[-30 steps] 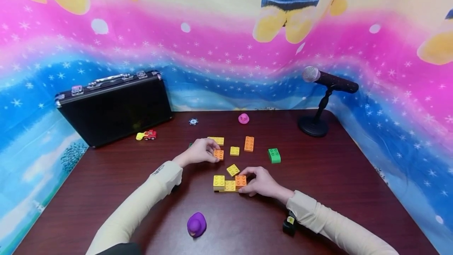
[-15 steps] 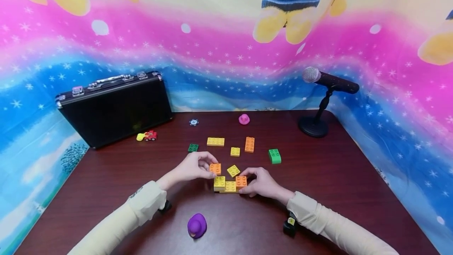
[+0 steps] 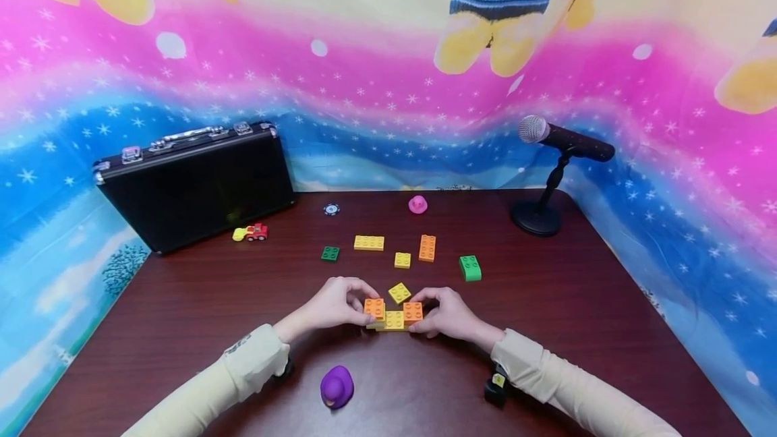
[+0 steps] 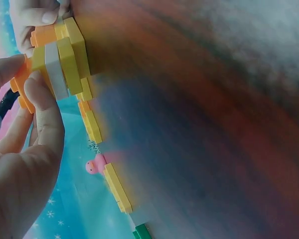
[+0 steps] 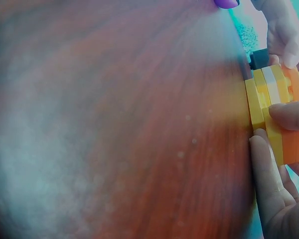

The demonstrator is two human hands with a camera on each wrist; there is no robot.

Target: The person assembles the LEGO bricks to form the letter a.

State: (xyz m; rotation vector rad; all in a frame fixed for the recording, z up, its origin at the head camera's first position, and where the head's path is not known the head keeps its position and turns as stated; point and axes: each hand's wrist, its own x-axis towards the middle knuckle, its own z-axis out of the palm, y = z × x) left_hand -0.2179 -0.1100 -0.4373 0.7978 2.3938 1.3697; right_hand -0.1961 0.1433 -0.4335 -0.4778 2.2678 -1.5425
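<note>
The brick build [image 3: 394, 319] lies between my hands on the worktop [image 3: 577, 302], long axis running left to right. My left hand [image 3: 340, 301], nearer its left end, pinches 1 orange brick [image 3: 373, 307] over the yellow stack [image 4: 67, 64]; I can't tell if it's seated. My right hand [image 3: 448, 313] grips the right end. Loose beyond: 3 yellow bricks [image 3: 369, 243], 1 long orange brick [image 3: 427, 248], 2 green bricks [image 3: 470, 268].

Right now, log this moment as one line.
left hand: holds orange block at left end of block stack | right hand: grips block stack's right end | purple toy: untouched
</note>
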